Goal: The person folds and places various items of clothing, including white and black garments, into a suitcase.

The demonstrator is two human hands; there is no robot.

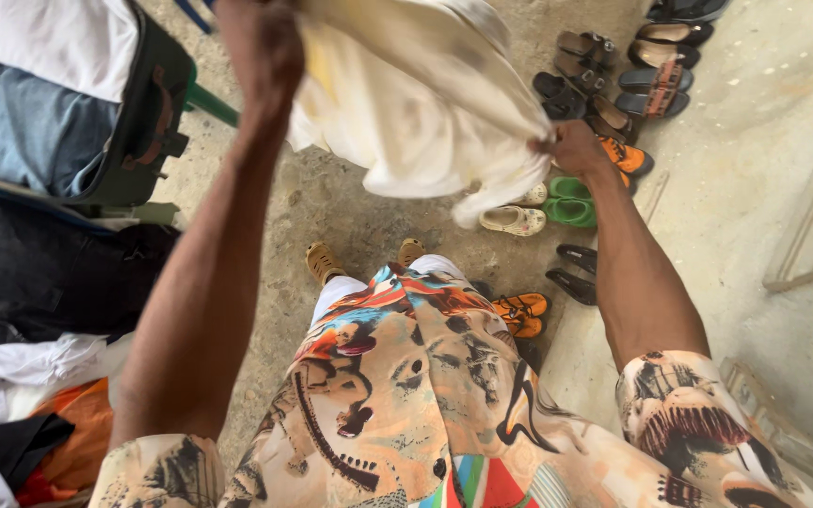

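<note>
I stand on a concrete floor and hold a cream-white garment (416,113) up in front of me. My left hand (261,47) grips its upper left part, raised high near the top of the view. My right hand (571,146) pinches the cloth's right edge, lower down. The garment hangs bunched between both hands, above my feet in tan shoes (322,261).
An open suitcase (143,122) with folded clothes lies at the left, dark and white clothes (21,376) piled below it. Several sandals and slippers (613,85) line the floor at the upper right, with green (568,209) and orange (521,312) pairs nearer.
</note>
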